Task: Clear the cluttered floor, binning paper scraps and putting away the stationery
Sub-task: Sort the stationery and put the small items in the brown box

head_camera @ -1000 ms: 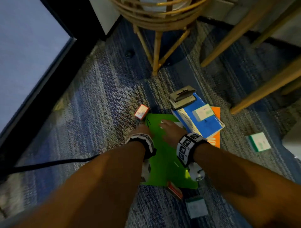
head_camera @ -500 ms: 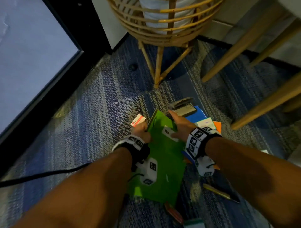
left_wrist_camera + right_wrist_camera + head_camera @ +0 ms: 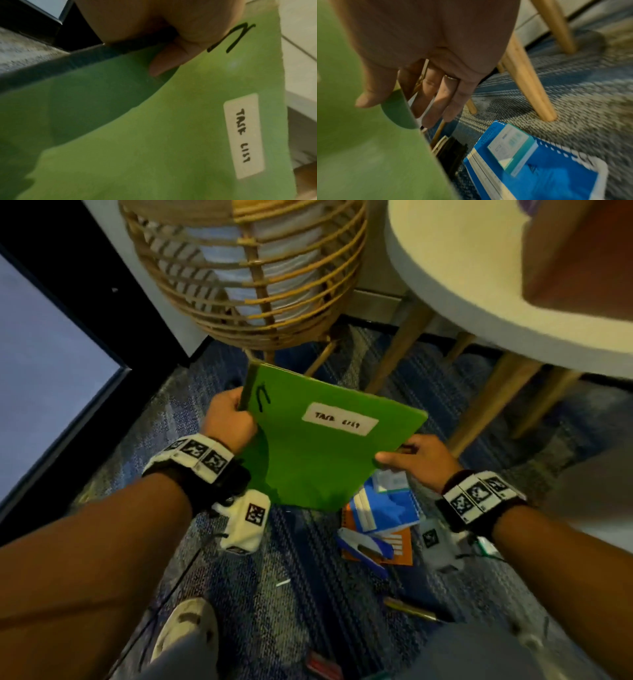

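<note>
From the head view, a flat bright green cardboard folder [image 3: 325, 446] with a white handwritten label [image 3: 340, 423] is held up off the blue and grey patterned carpet [image 3: 294, 583], in front of a woven rattan basket stand [image 3: 246, 272]. The left hand [image 3: 230, 422] grips the folder's upper left corner, its fingers curled round the edge. The right hand [image 3: 416, 460] pinches the folder's right edge, thumb on top. On the carpet below the folder lie a blue spiral-bound notebook [image 3: 383, 510] on an orange notebook [image 3: 399, 546], a small white and green card box [image 3: 390, 480] on the blue one, a blue and white stapler [image 3: 364, 547] and a dark pen with a gold barrel [image 3: 412, 609]. A round white tabletop [image 3: 479, 302] on pale wooden legs [image 3: 399, 350] stands at the right.

In the left wrist view, the left hand [image 3: 168, 31] has its thumb [image 3: 169, 62] pressed on the green folder's [image 3: 154, 135] front; the other fingers are hidden. The label [image 3: 243, 135] reads "TASK LIST".

In the right wrist view, the right hand [image 3: 426, 51] has its thumb on the folder's [image 3: 359, 142] face and its fingers [image 3: 436, 97], close together and nearly straight, behind the edge. The blue notebook [image 3: 547, 180] with the card box [image 3: 511, 146] lies on the carpet [image 3: 573, 94] beside a wooden leg [image 3: 527, 83].
</note>
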`<state>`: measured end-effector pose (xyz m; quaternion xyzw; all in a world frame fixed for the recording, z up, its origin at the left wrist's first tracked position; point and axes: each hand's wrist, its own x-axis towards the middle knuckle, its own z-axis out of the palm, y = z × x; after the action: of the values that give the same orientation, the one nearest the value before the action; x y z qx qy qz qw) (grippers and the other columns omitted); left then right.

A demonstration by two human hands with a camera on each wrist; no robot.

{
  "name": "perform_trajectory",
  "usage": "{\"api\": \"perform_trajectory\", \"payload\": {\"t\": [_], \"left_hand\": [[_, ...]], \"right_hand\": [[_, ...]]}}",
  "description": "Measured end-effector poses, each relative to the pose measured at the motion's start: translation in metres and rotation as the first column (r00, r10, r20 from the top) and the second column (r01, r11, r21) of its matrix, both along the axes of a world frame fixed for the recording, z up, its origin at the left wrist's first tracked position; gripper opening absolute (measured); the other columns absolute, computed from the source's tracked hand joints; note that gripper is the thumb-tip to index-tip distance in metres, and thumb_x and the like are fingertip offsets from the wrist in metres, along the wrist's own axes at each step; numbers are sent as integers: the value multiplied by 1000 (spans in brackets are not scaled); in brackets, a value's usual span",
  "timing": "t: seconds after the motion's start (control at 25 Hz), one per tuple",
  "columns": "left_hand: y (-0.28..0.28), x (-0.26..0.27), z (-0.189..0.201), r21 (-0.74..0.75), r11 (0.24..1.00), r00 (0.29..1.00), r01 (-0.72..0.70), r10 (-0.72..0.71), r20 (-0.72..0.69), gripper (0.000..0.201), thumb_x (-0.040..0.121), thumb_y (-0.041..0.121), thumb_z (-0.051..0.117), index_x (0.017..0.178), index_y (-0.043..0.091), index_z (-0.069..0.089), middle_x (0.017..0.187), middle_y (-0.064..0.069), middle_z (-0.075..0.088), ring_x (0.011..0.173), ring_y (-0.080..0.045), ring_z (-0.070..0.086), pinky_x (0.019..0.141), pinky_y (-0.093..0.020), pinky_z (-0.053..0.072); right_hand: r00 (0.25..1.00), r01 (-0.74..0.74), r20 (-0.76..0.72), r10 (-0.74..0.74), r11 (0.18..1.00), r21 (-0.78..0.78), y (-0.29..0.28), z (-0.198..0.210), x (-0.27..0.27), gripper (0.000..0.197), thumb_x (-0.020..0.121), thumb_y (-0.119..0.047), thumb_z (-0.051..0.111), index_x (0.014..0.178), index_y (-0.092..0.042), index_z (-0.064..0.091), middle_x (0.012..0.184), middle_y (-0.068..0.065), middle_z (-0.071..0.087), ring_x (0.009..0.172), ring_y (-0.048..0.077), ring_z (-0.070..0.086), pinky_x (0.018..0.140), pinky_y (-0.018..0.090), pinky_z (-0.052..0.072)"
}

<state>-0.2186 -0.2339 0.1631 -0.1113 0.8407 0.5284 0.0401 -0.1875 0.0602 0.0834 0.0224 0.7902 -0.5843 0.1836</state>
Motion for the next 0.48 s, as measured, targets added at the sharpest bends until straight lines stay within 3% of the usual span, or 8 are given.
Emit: {"api": "perform_trajectory", "payload": {"t": [0.08, 0.16, 0.24, 0.32, 0.4, 0.48], "left_hand": [[24, 4, 15, 6, 999, 999, 49, -49, -3, 8, 66, 3, 58, 72, -3, 58, 62, -12, 58, 58, -21, 54, 58, -32, 45], [48, 8, 31, -83, 974, 977, 212, -213, 1, 10, 61, 5, 55, 69, 1, 50, 62, -13, 49, 60, -20, 46, 59, -36, 37], [76, 15, 47, -29, 939, 940, 342, -341, 18, 21, 75, -2, 69, 85, 14, 61, 83, 0, 64, 78, -20, 59, 71, -36, 46], [101, 23, 54, -27, 891, 891, 454, -452, 46, 39, 81, 3, 72, 112, 24, 61, 108, 8, 66, 101, -12, 62, 86, -32, 48], [133, 26, 46, -180, 801, 817, 571, -575, 37, 41, 79, 12, 75, 116, 20, 59, 106, 7, 67, 101, -14, 64, 87, -30, 49], [165, 31, 28, -283, 731, 759, 621, -651, -14, 44, 77, 14, 77, 113, 23, 53, 101, 7, 66, 97, -17, 65, 86, -34, 51]], "right_hand": [[993, 116, 25, -114, 981, -157, 13, 10, 20, 33, 80, -6, 72, 111, -16, 66, 114, 5, 69, 91, 2, 68, 77, 19, 55], [978, 208, 10, -211, 955, -210, 25, 19, 41, 31, 81, -3, 71, 110, -12, 66, 112, 4, 68, 89, 0, 67, 78, 19, 54], [934, 348, -8, -358, 912, -217, 45, 28, 65, 27, 83, -3, 69, 105, -18, 65, 110, 2, 67, 84, 0, 66, 74, 12, 53], [876, 465, -20, -482, 855, -230, 69, 35, 89, 28, 83, -3, 69, 99, -25, 64, 108, -1, 66, 88, 3, 65, 77, 13, 54], [819, 548, -87, -568, 818, -176, 102, 45, 117, 31, 84, -6, 69, 100, -31, 62, 106, -7, 67, 89, -5, 65, 80, 16, 55], [762, 621, -160, -627, 778, -92, 134, 55, 149, 34, 85, -8, 68, 102, -37, 58, 102, -18, 64, 87, -14, 62, 77, 9, 51]]}}
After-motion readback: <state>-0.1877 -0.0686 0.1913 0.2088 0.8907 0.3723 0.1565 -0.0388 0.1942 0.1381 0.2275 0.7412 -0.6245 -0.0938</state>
